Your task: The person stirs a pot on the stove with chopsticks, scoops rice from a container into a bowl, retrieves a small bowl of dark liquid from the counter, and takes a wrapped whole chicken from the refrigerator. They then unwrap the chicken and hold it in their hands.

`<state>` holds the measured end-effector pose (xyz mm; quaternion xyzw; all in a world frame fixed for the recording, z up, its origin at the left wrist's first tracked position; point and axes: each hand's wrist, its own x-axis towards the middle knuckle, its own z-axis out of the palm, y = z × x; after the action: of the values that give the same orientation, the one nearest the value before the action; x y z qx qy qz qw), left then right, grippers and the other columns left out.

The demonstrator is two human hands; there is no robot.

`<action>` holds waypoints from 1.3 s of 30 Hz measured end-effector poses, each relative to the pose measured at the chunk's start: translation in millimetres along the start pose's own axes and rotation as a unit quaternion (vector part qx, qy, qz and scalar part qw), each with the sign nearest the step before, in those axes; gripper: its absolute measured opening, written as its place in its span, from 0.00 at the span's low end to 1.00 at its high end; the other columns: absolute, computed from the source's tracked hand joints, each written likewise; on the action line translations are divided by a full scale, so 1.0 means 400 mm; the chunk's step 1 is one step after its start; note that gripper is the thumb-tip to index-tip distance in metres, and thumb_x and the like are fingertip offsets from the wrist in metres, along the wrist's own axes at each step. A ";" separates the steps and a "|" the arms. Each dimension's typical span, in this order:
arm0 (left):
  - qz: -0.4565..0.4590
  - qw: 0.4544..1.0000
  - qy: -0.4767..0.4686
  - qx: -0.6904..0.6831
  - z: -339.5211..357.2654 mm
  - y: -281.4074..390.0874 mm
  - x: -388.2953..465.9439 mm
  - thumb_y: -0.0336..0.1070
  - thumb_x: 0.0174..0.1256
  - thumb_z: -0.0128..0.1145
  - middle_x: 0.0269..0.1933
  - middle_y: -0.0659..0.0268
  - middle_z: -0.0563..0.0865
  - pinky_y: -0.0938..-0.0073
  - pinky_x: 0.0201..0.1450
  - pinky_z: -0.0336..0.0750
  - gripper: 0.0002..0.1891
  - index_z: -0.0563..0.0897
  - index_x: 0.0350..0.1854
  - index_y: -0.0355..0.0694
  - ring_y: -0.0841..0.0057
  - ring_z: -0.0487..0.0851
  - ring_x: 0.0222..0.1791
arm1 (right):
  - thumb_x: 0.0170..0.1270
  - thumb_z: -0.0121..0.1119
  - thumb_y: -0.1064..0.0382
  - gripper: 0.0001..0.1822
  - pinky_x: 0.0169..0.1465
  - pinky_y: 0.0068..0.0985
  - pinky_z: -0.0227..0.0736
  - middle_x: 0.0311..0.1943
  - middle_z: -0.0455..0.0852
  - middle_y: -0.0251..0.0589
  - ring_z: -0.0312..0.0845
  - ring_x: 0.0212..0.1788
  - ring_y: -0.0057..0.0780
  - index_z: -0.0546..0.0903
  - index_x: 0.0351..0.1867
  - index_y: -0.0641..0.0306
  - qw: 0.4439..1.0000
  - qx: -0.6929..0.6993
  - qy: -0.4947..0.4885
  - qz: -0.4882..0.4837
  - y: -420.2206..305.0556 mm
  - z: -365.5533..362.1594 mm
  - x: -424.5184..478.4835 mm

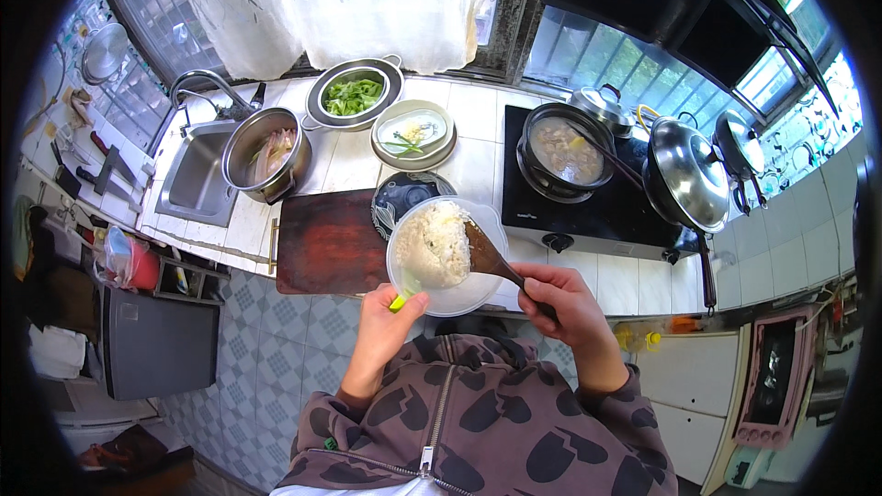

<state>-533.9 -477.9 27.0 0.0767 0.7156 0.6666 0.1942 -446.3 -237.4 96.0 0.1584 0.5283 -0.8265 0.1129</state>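
Observation:
Cooked white rice lies in a pale round vessel over a translucent plastic bowl. My left hand grips a bright green handle at the near left rim; what it belongs to is partly hidden. In my right hand is a dark wooden spatula, its blade against the right side of the rice. Behind the bowl, a dark patterned dish overlaps the corner of a reddish-brown cutting board. What supports the bowl is hidden.
A clay pot of soup with a utensil sits on the black stove, beside a lidded wok. Leafy greens, a plate of chopped aromatics, a steel pot and the sink line the counter.

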 end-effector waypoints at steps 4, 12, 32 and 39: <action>0.014 1.000 0.002 0.003 0.003 0.002 -0.010 0.34 0.57 0.62 0.25 0.67 0.78 0.78 0.32 0.66 0.10 0.82 0.27 0.30 0.83 0.72 0.29 | 0.60 0.54 0.67 0.17 0.23 0.26 0.65 0.24 0.78 0.38 0.72 0.19 0.31 0.78 0.52 0.63 0.869 -0.422 0.079 -0.245 0.002 0.045 0.005; 0.015 1.000 -0.014 -0.001 0.036 -0.006 -0.013 0.34 0.58 0.60 0.19 0.75 0.73 0.81 0.25 0.62 0.11 0.79 0.23 0.30 0.89 0.66 0.21 | 0.55 0.54 0.69 0.16 0.31 0.37 0.70 0.27 0.78 0.45 0.77 0.27 0.45 0.79 0.47 0.62 0.664 -0.683 0.157 -0.261 -0.036 0.114 0.015; -0.055 0.986 -0.124 0.097 0.098 -0.115 0.034 0.46 0.56 0.62 0.17 0.68 0.80 0.79 0.27 0.69 0.16 0.84 0.23 0.35 0.86 0.73 0.21 | 0.56 0.54 0.66 0.09 0.31 0.38 0.70 0.23 0.79 0.43 0.77 0.27 0.47 0.82 0.38 0.57 0.661 -0.719 0.139 -0.166 -0.013 0.046 -0.021; -0.091 0.978 -0.161 0.094 0.123 -0.176 0.052 0.48 0.55 0.62 0.17 0.67 0.80 0.78 0.26 0.69 0.17 0.84 0.22 0.36 0.84 0.74 0.20 | 0.56 0.55 0.64 0.11 0.34 0.39 0.71 0.26 0.79 0.42 0.78 0.31 0.45 0.82 0.41 0.55 0.664 -0.723 0.145 -0.122 0.140 -0.018 0.033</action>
<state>-523.9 -431.8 -47.7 0.1351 0.7388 0.5544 0.3586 -437.8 -254.2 41.2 0.0788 0.9843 -0.1577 0.0121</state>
